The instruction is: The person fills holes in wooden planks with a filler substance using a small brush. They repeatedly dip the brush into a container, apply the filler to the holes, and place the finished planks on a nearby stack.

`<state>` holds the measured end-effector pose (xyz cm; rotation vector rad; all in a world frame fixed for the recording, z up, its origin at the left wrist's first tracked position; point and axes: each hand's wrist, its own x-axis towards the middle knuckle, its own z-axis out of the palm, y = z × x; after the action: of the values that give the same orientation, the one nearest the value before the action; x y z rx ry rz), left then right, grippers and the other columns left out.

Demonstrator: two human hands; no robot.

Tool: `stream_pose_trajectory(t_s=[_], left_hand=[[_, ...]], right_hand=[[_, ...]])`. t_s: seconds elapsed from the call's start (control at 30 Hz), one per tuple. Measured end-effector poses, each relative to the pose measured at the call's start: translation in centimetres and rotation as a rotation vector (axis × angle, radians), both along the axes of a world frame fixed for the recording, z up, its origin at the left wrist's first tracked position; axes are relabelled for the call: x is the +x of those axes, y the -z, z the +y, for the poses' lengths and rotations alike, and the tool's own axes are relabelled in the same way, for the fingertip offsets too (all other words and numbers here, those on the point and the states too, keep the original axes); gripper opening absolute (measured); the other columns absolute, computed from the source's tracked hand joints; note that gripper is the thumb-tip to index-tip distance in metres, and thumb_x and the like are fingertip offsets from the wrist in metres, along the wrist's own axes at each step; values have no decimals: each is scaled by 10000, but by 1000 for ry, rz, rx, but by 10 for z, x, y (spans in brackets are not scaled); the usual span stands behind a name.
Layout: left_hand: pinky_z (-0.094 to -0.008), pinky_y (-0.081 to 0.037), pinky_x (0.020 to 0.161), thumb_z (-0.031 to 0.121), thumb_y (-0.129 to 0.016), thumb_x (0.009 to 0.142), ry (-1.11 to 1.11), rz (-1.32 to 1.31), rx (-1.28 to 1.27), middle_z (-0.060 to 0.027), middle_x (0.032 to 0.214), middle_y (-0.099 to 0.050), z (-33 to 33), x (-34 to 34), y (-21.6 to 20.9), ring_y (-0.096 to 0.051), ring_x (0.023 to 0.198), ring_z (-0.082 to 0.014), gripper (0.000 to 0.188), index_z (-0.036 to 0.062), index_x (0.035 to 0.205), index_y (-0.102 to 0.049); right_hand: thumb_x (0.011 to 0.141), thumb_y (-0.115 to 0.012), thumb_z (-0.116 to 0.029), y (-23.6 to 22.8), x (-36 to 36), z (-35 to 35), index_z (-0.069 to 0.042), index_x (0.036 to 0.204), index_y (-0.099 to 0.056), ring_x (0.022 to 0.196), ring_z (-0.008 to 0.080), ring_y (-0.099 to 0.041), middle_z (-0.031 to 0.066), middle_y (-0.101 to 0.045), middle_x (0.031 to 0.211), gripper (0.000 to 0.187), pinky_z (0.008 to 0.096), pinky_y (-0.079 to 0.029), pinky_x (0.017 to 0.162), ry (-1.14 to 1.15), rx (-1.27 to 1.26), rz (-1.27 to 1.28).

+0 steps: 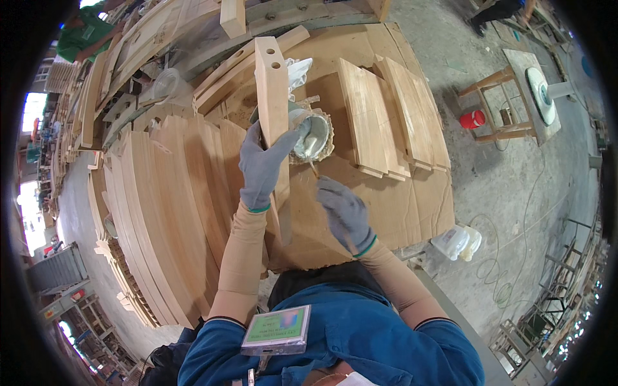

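Observation:
My left hand point(260, 168), in a grey glove, is closed around a long wooden bar point(273, 96) with two round holes near its far end. The bar stands tilted over the cardboard. Just right of it is a round tub point(311, 136) of whitish paste, its rim crusted with dried material. In my gloved right hand point(346, 211) is a thin-handled brush point(314, 169), its tip at the tub's near edge. The brush's bristles are hard to make out. A white crumpled cloth or bag point(298, 74) lies behind the bar.
Brown cardboard point(412, 212) covers the work surface. Stacked wooden bars point(380, 116) lie to the right, and many long boards point(161, 212) fill the left. A stool point(508, 96), a red bucket point(472, 119) and plastic bags point(456, 242) stand on the floor at right. Another person in green point(84, 35) is far left.

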<state>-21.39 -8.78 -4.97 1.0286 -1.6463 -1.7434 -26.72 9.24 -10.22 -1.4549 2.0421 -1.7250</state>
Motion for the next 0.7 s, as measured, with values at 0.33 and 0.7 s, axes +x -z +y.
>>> stream_pose_trajectory(t_s=[0.33, 0.7], left_hand=[[-240, -480, 801, 51, -694, 789, 11, -5, 25, -57, 1064, -618, -4, 1, 2, -584, 905, -107, 499, -31, 1245, -511], [-237, -477, 796, 75, -711, 780, -10, 3, 26, -57, 1048, -623, -2, 0, 3, -583, 897, -104, 490, -37, 1219, -523]], right_hand=[[861, -586, 46, 20, -37, -22, 29, 981, -606, 864, 186, -643, 119, -655, 968, 123, 303, -534, 825, 88, -180, -1025], [873, -594, 20, 10, -12, -17, 21, 955, -599, 830, 179, -643, 102, -646, 935, 83, 304, -545, 796, 167, -284, -1173]])
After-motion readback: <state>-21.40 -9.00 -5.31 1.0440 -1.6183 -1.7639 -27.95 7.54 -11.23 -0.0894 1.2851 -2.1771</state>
